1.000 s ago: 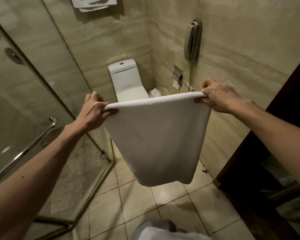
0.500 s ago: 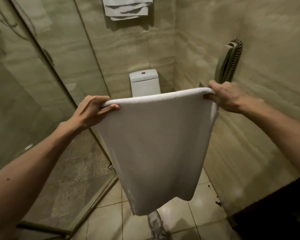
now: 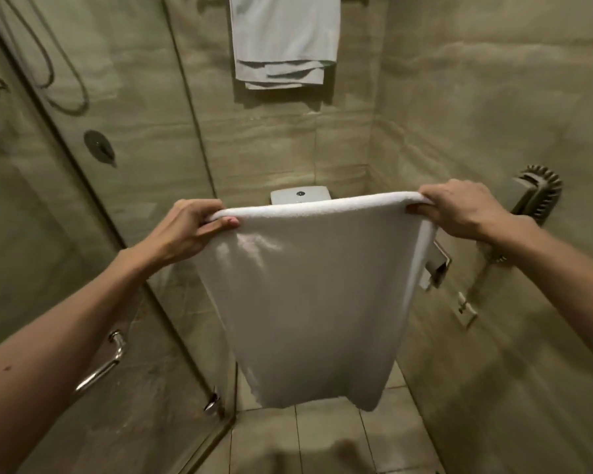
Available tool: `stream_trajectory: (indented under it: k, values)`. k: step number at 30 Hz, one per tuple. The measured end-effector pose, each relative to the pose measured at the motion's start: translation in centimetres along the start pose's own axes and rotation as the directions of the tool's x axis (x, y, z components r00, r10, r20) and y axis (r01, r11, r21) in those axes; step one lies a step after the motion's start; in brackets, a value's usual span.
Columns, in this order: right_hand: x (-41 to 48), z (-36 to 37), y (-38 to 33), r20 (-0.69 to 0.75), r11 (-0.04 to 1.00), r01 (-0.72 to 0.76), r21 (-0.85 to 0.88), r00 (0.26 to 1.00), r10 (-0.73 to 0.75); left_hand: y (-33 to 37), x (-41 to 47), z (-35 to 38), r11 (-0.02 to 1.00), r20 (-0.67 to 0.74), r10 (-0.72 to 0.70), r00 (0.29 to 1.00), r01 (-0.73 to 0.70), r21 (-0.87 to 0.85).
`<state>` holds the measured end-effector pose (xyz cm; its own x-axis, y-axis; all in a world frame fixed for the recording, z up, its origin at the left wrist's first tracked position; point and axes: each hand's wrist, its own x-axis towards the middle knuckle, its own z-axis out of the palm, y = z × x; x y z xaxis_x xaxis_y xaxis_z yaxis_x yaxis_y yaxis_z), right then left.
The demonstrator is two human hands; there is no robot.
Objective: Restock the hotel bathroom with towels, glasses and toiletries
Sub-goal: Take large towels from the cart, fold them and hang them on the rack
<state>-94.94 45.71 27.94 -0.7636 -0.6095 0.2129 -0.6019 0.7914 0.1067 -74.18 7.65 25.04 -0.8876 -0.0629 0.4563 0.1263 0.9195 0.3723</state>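
A white folded towel hangs in front of me, stretched between both hands at chest height. My left hand pinches its top left corner, and my right hand grips the top right corner. The towel's lower edge dangles free above the tiled floor. High on the back wall, other white towels hang folded over a rail. The toilet cistern shows just above the held towel's top edge; the towel hides the rest of the toilet.
A glass shower partition with a chrome handle runs along the left. A wall phone, a toilet-paper holder and a socket sit on the right wall. Tiled floor lies below.
The view has tilted upward and closer to the back wall, so the hanging towels now fill the top. Both hands still hold the towel spread, raised slightly toward the wall.
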Motion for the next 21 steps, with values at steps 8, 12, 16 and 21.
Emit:
stream_trajectory:
  k: [8,12,16,21]
  values:
    - [14.5,-0.8,1.8,-0.148,0.995,-0.073,-0.062,0.987,0.063,-7.2,13.3,-1.0,0.996,0.098,0.009,0.995,-0.017,0.084]
    - [22.4,-0.4,4.3,-0.231,0.994,-0.098,-0.055,0.969,0.083,-9.3,20.3,-1.1,0.995,0.028,-0.009,1.000,0.006,0.096]
    - [29.8,0.0,6.8,-0.283,0.990,-0.089,-0.107,0.957,0.056,-10.8,28.0,-1.4,0.994,0.113,-0.106,0.988,0.103,0.037]
    - [38.6,-0.8,8.7,-0.358,0.995,0.015,-0.103,0.932,-0.051,-13.5,36.1,-1.8,0.963,0.106,-0.244,0.964,0.229,0.141]
